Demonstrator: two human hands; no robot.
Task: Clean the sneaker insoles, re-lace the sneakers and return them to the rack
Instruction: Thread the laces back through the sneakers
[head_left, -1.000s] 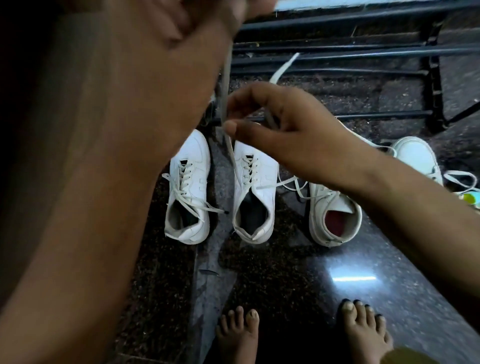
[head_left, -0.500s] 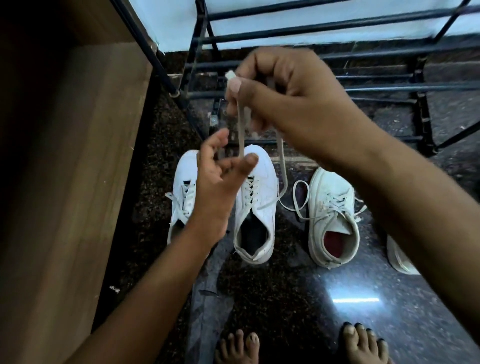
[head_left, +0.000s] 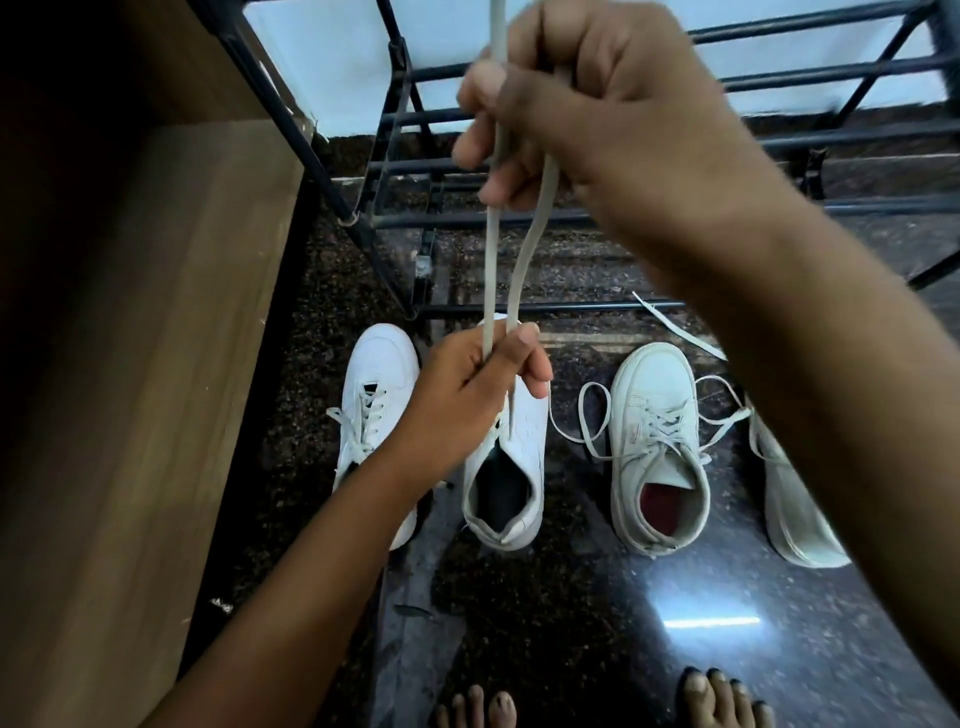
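Several white sneakers stand on the dark floor. A grey-white shoelace (head_left: 491, 260) runs in two strands between my hands above the second sneaker (head_left: 511, 488), which has a dark inside. My right hand (head_left: 561, 98) grips the lace up high, in front of the rack. My left hand (head_left: 467, 384) pinches both strands low, just over that sneaker's tongue. A laced sneaker (head_left: 371, 410) sits left of it, partly behind my left arm. Further right a sneaker with a red insole (head_left: 657, 457) has loose laces, and another (head_left: 795, 514) is half hidden by my right arm.
A black metal shoe rack (head_left: 405, 130) stands behind the sneakers against a pale wall. A wooden cabinet side (head_left: 135, 364) fills the left. A loose white lace (head_left: 675, 325) lies by the rack's foot. My bare feet (head_left: 478, 706) show at the bottom edge.
My right hand has risen with the lace, pulling it taut. My left hand has dropped and closed on both strands just above the second sneaker.
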